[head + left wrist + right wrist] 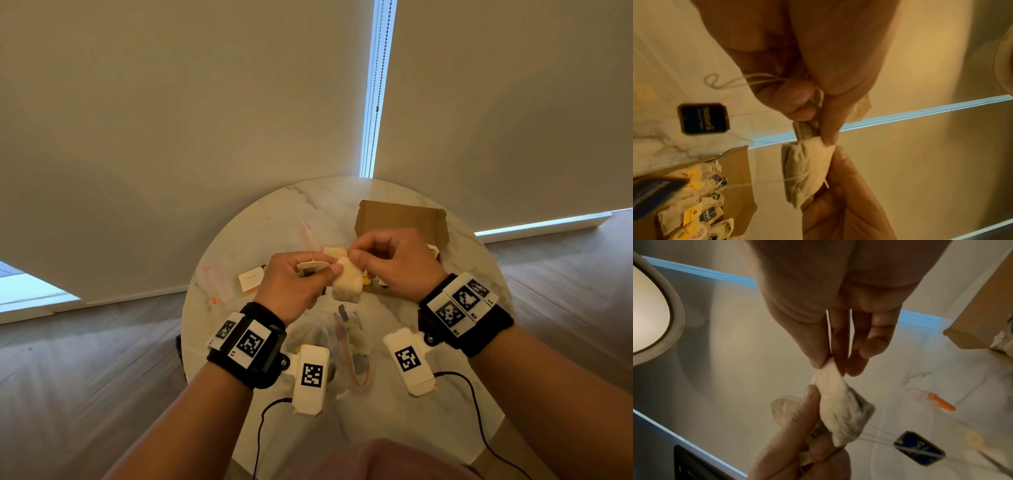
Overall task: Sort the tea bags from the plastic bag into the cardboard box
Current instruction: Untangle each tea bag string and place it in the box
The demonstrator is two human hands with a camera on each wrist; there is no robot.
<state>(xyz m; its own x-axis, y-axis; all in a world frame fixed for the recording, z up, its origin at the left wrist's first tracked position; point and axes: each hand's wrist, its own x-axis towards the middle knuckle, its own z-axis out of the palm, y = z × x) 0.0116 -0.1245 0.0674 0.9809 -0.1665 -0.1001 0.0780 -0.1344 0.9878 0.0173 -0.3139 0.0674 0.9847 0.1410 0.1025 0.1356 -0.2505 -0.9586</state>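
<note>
since the tea bags (pixel 346 284) are tangled by their strings, left hand (pixel 294 284) grips the bunch while right hand (pixel 387 260) pinches one free (cardboard box (pixel 400 219) waits just behind the right hand).

Your left hand (pixel 297 282) and right hand (pixel 387 262) meet above the round table (pixel 445 394). The cardboard box (pixel 400 219) lies at 1 o'clock behind them, the plastic bag (pixel 346 349) at 6 o'clock, a paper tag (pixel 251 278) at 9.

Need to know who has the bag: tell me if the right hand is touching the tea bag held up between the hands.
Touching. The right wrist view shows the right hand pinching the tea bag at its top corner.
</note>
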